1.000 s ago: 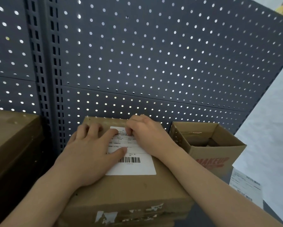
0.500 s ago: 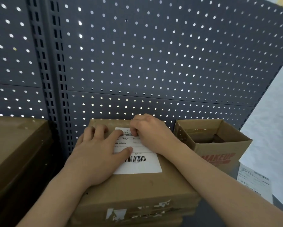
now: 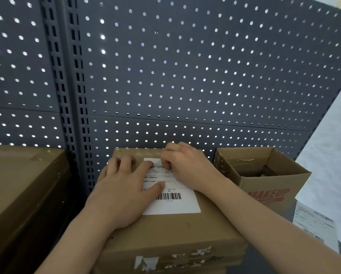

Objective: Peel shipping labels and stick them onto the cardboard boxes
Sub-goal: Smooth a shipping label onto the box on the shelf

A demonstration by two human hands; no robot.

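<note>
Shipping label (image 3: 173,206) lies flat on top of the closed cardboard box (image 3: 165,234) right in front of you. Your left hand (image 3: 124,186) lies flat on the box, fingers straight, and its thumb and first finger press the label's left side. Your right hand (image 3: 187,165) has its fingers curled under, and they press on the label's top part. An open box (image 3: 264,196) with red letters stands just beside it on the right, against the grey wall with holes (image 3: 185,76)

Dim, cool light. Backlight glows through pegboard (image 3: 185,91) holes as bright dots, smeared at upper left. Lower left sinks into deep shadow. Wide-angle bending at edges; shipping label (image 3: 171,206) barcode crisp at centre.
</note>
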